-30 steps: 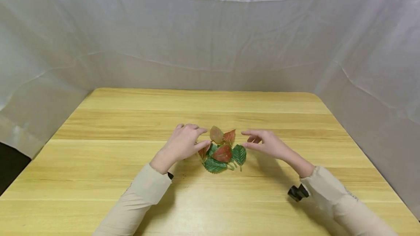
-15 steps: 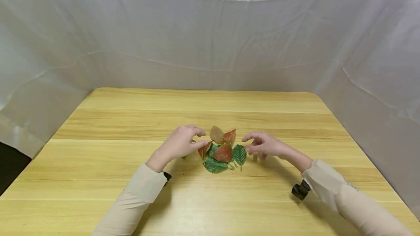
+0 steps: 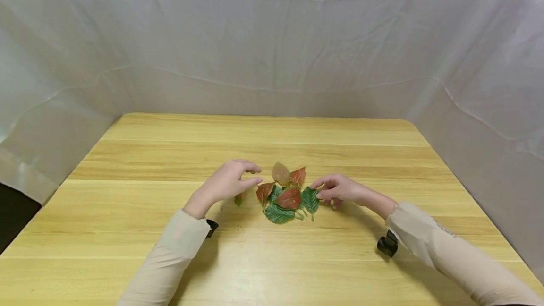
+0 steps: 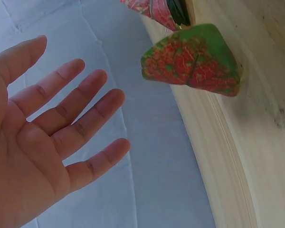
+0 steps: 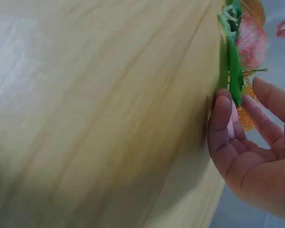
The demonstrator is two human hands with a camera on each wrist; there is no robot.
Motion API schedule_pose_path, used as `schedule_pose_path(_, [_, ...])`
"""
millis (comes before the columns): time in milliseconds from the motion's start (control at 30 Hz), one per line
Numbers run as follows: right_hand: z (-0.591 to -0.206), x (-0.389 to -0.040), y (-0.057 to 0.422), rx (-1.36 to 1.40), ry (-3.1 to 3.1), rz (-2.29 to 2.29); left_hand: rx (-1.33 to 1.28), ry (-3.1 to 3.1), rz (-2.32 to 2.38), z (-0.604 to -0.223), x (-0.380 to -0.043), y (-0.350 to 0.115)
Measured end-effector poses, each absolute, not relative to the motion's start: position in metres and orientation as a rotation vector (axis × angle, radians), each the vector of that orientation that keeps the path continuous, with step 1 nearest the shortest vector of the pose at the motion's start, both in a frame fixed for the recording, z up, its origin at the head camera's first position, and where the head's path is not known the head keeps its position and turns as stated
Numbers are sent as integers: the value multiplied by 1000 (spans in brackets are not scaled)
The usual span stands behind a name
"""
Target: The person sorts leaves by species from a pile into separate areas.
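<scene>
A small pile of artificial leaves lies mid-table, with a red leaf (image 3: 289,198) on top and green leaves below it. My left hand (image 3: 227,181) hovers left of the pile, holding nothing; the left wrist view shows its fingers spread. Beneath that hand, a separate red-and-green leaf (image 4: 192,61) lies on the table, mostly hidden in the head view. My right hand (image 3: 342,188) is at the pile's right side, fingertips right at the edge of a green leaf (image 3: 310,200). In the right wrist view, its lower fingers (image 5: 221,116) bend close to the tabletop, thumb and index finger apart.
The wooden table (image 3: 272,259) has grey-white sheeting (image 3: 272,51) hanging behind it and along both sides. A black wrist camera (image 3: 387,244) sits under the right sleeve. Dark specks lie on the wood near the left hand.
My left hand has drawn back leftward from the pile, uncovering a red leaf and part of the separate leaf. My right hand's fingers have bent more and come closer to the green leaf.
</scene>
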State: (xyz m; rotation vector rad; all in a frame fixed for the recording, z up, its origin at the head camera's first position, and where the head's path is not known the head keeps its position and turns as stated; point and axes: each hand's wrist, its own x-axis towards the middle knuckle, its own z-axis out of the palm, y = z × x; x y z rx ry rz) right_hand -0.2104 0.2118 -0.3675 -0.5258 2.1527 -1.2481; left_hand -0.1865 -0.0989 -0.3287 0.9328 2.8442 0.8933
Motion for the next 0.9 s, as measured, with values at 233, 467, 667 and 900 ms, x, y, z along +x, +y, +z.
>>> schedule_pose_path(233, [-372, -214, 208, -538, 2206, -1196, 956, 2775, 969, -327, -190, -107])
schedule_pose_path(467, [-374, -214, 203, -577, 2292, -1139, 1006, 2682, 992, -329, -195, -119])
schedule_pose_path(667, [-374, -214, 202, -591, 2330, -1100, 1029, 2650, 921, -331, -200, -125])
schedule_pose_path(900, [-372, -214, 201, -607, 2342, -1071, 1060, 2596, 859, -332, -205, -126])
